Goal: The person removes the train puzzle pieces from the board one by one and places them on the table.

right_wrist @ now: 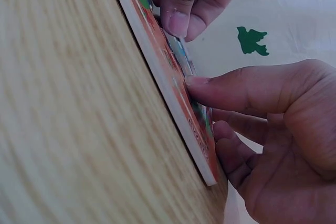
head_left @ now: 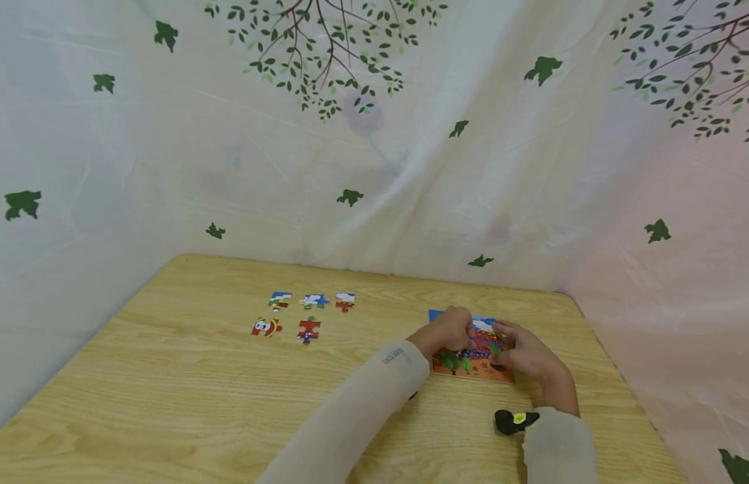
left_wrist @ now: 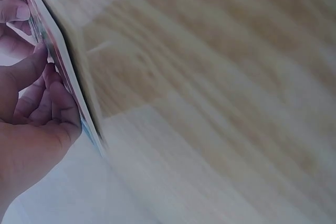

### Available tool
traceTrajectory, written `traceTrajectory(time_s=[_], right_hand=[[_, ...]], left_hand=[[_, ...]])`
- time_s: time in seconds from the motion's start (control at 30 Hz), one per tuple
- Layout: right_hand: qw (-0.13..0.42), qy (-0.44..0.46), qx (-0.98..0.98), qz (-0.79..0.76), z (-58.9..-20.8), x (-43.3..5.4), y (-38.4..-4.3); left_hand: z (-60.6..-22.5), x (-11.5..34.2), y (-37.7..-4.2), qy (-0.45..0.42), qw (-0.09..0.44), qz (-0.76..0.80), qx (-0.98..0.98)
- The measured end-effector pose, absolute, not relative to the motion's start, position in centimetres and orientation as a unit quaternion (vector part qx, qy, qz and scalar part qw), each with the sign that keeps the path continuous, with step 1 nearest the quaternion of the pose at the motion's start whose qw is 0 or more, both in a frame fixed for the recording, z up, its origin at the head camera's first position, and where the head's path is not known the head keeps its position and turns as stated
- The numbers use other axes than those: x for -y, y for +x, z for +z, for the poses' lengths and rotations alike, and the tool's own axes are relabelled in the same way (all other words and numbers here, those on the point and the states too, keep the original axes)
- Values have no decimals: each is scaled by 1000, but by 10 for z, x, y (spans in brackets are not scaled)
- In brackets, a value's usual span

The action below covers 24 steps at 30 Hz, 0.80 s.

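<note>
A jigsaw puzzle board (head_left: 471,374) with a colourful picture and an orange lower border lies on the right part of the table. My left hand (head_left: 452,328) reaches over its upper middle, thumb and curled fingers pinching what looks like a puzzle piece (right_wrist: 184,56) at the board's surface. Most of that piece is hidden by the fingers. From the right side my right hand (head_left: 532,353) rests on the board, thumb and forefinger spread apart. In the right wrist view its thumb touches the picture close to the left fingertips, and its other fingers rest by the board's edge.
Several loose puzzle pieces lie left of the board, among them a red one (head_left: 308,329) and one with a cartoon eye (head_left: 266,327). The wooden table (head_left: 199,390) backs onto a pale curtain (head_left: 278,175) printed with leaves and birds.
</note>
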State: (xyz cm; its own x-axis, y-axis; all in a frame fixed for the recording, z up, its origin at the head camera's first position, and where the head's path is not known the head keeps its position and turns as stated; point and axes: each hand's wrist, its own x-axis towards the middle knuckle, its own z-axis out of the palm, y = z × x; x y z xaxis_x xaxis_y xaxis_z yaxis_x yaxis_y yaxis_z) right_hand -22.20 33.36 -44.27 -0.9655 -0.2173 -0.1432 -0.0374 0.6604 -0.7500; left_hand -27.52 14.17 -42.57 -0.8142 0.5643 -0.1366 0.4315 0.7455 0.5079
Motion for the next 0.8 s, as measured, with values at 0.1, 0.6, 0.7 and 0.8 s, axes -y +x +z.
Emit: traceTrajectory(time_s=[0.1, 0.6, 0.7, 0.8], right_hand=[[114, -69, -903, -408, -441, -333, -222], [118, -56, -910, -393, -437, -330, -219], [120, -54, -909, -395, -436, -329, -219], [121, -51, -909, -395, -435, -329, -218]], left_hand=[[-423, -137, -277, 282, 136, 229, -922], [-414, -97, -286, 301, 121, 266, -908], [-411, -88, -289, 306, 115, 258, -909], [-411, -81, -291, 312, 104, 248, -911]])
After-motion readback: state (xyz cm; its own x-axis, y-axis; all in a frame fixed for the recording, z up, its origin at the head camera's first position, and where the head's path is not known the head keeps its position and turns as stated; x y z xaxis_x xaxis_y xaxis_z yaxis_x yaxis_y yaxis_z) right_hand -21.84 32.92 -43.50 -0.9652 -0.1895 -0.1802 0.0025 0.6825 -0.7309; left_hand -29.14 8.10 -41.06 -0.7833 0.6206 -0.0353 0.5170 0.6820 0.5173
